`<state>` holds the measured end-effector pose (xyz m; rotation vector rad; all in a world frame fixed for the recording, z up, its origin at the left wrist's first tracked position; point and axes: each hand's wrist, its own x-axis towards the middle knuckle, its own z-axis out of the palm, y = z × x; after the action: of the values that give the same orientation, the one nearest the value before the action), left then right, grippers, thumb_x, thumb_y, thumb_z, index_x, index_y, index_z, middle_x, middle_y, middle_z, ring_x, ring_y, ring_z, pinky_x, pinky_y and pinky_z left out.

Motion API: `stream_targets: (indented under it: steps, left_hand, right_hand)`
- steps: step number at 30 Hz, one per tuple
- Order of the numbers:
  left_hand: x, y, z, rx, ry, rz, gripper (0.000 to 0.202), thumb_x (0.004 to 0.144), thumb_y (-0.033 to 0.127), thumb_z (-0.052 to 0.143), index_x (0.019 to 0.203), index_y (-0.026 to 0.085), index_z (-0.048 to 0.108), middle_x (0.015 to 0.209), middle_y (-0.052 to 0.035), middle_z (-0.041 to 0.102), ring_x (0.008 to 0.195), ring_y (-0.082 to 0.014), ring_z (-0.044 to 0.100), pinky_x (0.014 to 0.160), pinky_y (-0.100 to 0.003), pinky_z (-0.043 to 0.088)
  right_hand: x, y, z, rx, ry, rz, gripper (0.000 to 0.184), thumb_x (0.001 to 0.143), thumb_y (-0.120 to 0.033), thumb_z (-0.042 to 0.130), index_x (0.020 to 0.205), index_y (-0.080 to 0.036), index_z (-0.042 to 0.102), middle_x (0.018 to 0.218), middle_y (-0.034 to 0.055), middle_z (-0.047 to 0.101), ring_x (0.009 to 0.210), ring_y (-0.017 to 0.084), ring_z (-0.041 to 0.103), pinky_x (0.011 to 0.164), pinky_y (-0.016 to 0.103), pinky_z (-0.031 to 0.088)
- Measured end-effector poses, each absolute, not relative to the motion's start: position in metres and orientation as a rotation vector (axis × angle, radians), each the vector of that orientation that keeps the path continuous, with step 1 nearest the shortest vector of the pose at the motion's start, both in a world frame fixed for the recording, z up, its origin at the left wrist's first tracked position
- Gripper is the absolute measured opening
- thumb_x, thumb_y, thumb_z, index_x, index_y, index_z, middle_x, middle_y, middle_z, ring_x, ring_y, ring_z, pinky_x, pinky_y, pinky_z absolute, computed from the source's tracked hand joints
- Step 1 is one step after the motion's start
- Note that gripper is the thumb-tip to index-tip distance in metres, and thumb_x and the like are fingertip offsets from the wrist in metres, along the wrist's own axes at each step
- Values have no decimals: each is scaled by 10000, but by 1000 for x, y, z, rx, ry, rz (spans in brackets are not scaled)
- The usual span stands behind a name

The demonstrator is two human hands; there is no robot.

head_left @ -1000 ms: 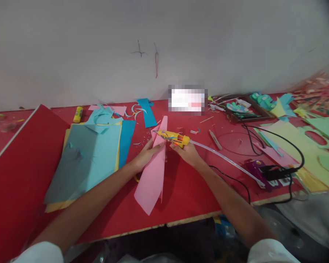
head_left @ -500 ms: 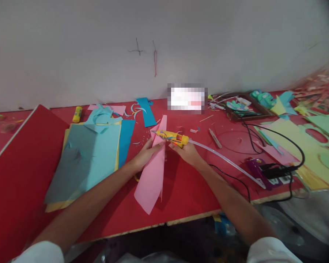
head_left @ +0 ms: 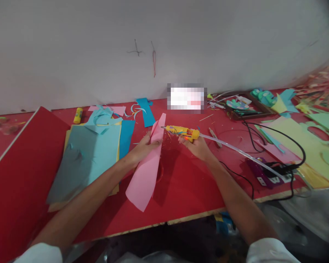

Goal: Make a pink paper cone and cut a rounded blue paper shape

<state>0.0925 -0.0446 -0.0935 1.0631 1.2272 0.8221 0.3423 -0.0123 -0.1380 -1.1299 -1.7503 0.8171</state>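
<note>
Head view: a left hand (head_left: 142, 149) pinches a loosely rolled pink sheet (head_left: 145, 182) near its upper end, thumb laid along the near face, while a right hand (head_left: 196, 148) curls its fingers around the handle of a yellow glue gun (head_left: 177, 130), a red light glowing beside them. Whether the trigger is squeezed cannot be told. The pink sheet slants from above the left hand down toward the near edge of the red bench (head_left: 186, 190). The nozzle points leftward from the right hand, right at the sheet's upper edge; contact is unclear.

A long clear glue stick (head_left: 222, 142) trails from the gun, to the right of the right hand, toward a purple box (head_left: 259, 171). Left of the left hand lie light blue sheets (head_left: 104, 153) and, farther left, a red board (head_left: 30, 164). Beyond the right hand sits a slim cutter-like tool (head_left: 215, 137).

The sheet looks light and pliant, likely to buckle or crease under a hard squeeze; a flat pinch close to the edge being steadied should suit it. The gun appears rigid and easy to grip, best held by its handle, well back from a probably hot tip, with the flexible stick apt to tug sideways.
</note>
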Motion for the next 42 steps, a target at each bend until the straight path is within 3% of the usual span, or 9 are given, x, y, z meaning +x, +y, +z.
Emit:
stream_targets:
  steps: [6,12,17,22,29,37,42]
  left_hand:
    - [88,-40,-98,1198,1176,867,798,900,433,763,1614,256,456,1546,-158,600,1392,-343,601,1128,-469,512]
    - [88,-38,-100,1312,1197,865,783,902,508,754,1579,220,487,1568,-179,576,1411,-350,585,1147,-478,490]
    - [92,-42,-95,1351,1266,849,727,903,530,749,1539,246,543,1468,-146,656,1371,-347,611,1145,-460,496]
    - [93,-45,-92,1267,1269,813,723,898,518,750,1524,214,551,1295,-150,734,1223,-341,692,1055,-473,561]
    - [91,-42,-95,1327,1241,838,669,909,555,745,1476,236,589,1442,-137,671,1345,-347,620,1129,-463,509]
    - [91,-44,-98,1237,1280,815,722,891,543,772,1508,226,570,1305,-147,731,1214,-337,691,1045,-458,550]
    - [89,-41,-97,1283,1255,824,778,898,565,761,1557,232,517,1346,-151,717,1235,-334,681,1039,-438,548]
  right_hand:
    - [339,-11,-140,-1114,-1853,750,450,956,-652,623,983,-240,803,940,85,810,894,288,767,876,446,629]
    - [339,-17,-144,-1184,-1910,721,348,941,-589,685,1029,-281,821,1059,72,824,1124,332,741,1061,512,577]
    - [337,-15,-139,-1124,-1931,719,353,960,-566,665,1058,-261,814,1082,69,825,1040,311,762,999,484,604]
    - [337,-13,-134,-1140,-1936,640,371,977,-566,647,1052,-244,816,1034,74,822,981,298,770,937,431,617]
    - [339,-15,-149,-1175,-1998,583,369,966,-595,672,1072,-278,828,1136,82,817,1186,344,728,1105,511,544]
    - [338,-13,-143,-1157,-1903,598,436,947,-652,673,1078,-259,808,1065,91,817,1027,322,761,961,461,613]
    - [341,-16,-144,-1151,-1951,586,417,914,-654,701,987,-260,814,1036,101,808,1066,344,741,1013,504,583]
